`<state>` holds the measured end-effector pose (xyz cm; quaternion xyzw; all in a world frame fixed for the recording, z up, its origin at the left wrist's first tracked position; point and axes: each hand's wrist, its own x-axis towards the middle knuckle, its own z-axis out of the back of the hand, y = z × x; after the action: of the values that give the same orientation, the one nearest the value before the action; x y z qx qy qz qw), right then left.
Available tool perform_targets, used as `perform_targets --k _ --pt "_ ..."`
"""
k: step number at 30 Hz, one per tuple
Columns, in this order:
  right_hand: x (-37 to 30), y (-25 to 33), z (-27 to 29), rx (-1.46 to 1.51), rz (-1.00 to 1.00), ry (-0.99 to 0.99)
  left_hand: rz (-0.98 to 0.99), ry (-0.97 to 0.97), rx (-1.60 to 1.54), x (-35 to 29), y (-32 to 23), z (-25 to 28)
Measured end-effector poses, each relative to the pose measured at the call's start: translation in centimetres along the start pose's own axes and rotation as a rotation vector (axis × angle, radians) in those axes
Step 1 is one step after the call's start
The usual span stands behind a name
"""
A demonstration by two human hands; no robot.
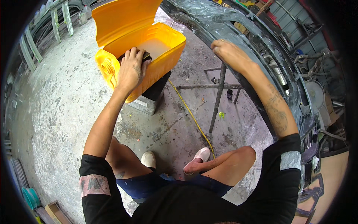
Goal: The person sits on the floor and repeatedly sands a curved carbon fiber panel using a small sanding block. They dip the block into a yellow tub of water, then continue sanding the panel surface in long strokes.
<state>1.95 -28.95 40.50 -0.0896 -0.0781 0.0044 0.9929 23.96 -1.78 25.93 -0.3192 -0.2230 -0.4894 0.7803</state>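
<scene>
We find the two hands apart. At upper left of centre, the left hand [131,71] is closed on a dark block [147,57] at the mouth of the open yellow container [164,63], which holds cloudy liquid [153,45]. Upper right of centre, the right hand [230,53] curls by the dark curved panel [203,28]; we cannot tell whether it grips anything.

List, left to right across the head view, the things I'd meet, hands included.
Teal tub, left hand reaching into the open yellow bin, pale shoe on the right foot, right hand, pale round disc-like thing.
</scene>
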Motion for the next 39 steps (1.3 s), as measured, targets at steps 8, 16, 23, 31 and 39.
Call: perform_targets --k 8,16,23,31,39 --pt "13.4 -5.6 -4.0 -0.053 0.083 -0.11 -0.014 -0.04 -0.025 0.5 -0.7 -1.3" --pt "4.4 -2.6 -0.4 -0.12 0.246 -0.076 -0.022 -0.051 -0.017 -0.5 1.1 -0.1" --pt "-13.5 -0.1 5.8 0.076 -0.159 -0.196 -0.044 -0.053 -0.043 0.3 0.1 -0.1" --pt "-17.5 1.4 3.7 0.131 -0.226 -0.289 0.004 -0.04 -0.017 -0.6 0.2 -0.1" --pt "-19.1 4.4 4.5 -0.078 -0.346 -0.505 0.176 0.067 -0.12 3.4 0.9 -1.3"
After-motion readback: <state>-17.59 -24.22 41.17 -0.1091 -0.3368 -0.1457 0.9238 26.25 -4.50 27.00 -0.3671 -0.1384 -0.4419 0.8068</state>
